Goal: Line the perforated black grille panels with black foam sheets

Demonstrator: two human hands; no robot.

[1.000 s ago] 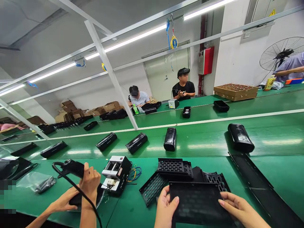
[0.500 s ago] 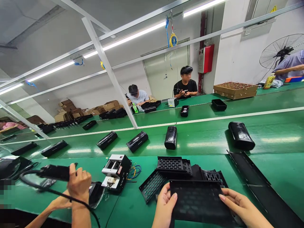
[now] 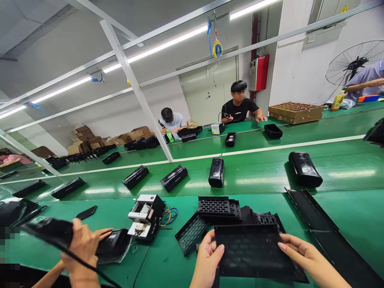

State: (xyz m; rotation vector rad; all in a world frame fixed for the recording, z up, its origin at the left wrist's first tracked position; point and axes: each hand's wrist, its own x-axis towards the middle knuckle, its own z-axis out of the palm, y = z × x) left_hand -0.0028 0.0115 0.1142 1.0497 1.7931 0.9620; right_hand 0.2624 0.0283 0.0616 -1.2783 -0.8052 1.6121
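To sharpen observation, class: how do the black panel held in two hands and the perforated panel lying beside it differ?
The black panel is lifted between the left hand and right hand, while the perforated panel rests on the green bench. The black panel's holes look faint and blurred; the perforated panel's show crisply. Both are black and perforated.

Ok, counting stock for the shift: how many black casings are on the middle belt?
6, in one row, left to right: first casing, second, third, fourth, fifth, sixth. More may lie beyond the left edge.
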